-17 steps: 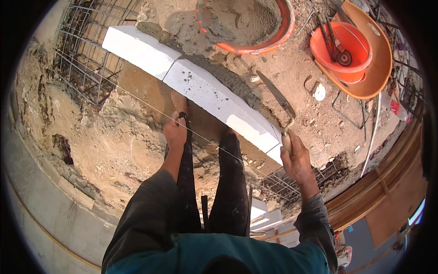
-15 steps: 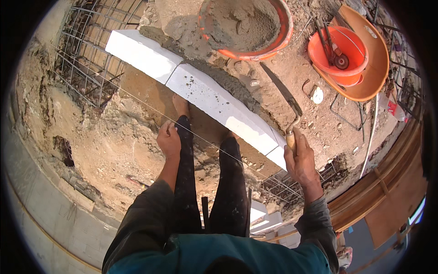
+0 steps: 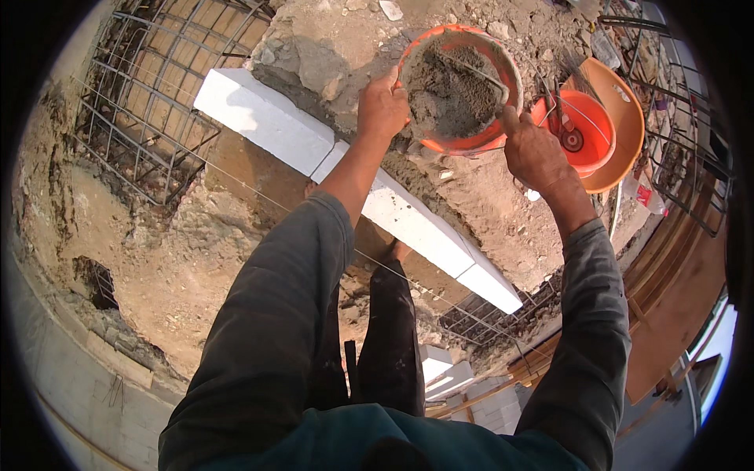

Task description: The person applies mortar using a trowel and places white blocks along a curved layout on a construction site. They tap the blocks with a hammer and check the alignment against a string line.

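My left hand point(image 3: 383, 108) is closed on the left rim of an orange bucket point(image 3: 428, 144) partly filled with wet grey mortar point(image 3: 452, 98). On the opposite side, my right hand point(image 3: 538, 149) grips the bucket's right edge, where its wire handle point(image 3: 475, 72) ends across the mortar. My right fingertips are partly hidden, and I see no trowel. Below the bucket, a row of white blocks point(image 3: 416, 224) runs diagonally from upper left to lower right, and my left forearm crosses above it. Grey mortar lies along the row's far side.
A smaller orange bucket point(image 3: 591, 118) with tools inside stands on an orange basin point(image 3: 628, 137) at right. Rebar cages point(image 3: 149, 102) lie at upper left and far right. A taut string point(image 3: 259, 194) crosses in front of the blocks. Wooden boards point(image 3: 667, 314) lie at lower right.
Both hands have reached forward to the mortar bucket and taken hold of it. The trowel that my right hand held is out of sight. The bucket sits closer to the smaller one.
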`<state>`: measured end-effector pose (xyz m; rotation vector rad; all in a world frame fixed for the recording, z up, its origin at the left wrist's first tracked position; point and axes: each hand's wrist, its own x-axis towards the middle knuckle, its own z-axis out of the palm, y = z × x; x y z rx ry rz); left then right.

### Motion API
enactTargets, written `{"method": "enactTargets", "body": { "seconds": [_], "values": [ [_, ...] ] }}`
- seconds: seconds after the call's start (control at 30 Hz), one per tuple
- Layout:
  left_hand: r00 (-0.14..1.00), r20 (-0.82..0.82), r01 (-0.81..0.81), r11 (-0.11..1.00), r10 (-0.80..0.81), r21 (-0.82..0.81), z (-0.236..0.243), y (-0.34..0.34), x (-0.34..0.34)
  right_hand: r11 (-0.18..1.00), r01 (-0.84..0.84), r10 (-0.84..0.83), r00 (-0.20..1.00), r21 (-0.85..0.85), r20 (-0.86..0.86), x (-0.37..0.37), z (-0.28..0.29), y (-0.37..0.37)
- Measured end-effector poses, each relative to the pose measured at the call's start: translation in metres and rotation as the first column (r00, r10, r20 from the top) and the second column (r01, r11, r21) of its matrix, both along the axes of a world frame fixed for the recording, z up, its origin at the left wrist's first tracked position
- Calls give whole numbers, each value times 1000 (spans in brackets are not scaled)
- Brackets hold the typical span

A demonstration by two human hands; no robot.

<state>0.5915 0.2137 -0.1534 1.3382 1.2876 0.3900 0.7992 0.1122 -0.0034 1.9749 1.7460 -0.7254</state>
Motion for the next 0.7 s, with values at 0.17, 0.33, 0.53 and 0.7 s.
{"method": "enactTargets", "body": {
  "seconds": [0.17,0.33,0.53,0.7],
  "values": [
    [985,173,13,988,14,-152,15,-8,13,990,103,-122,969,-99,-215,11,-80,-38],
    [968,205,150,988,-143,-22,32,-19,9,336,778,-800,-62,-531,-596,-68,-55,-35],
    [956,229,186,983,-181,0,44,-39,25,-6,721,-385,-642,-693,-663,-94,-63,-42],
    [969,206,143,989,-135,-27,37,-44,31,30,684,-11,-729,-729,-685,-114,-76,-60]
  ]
}}
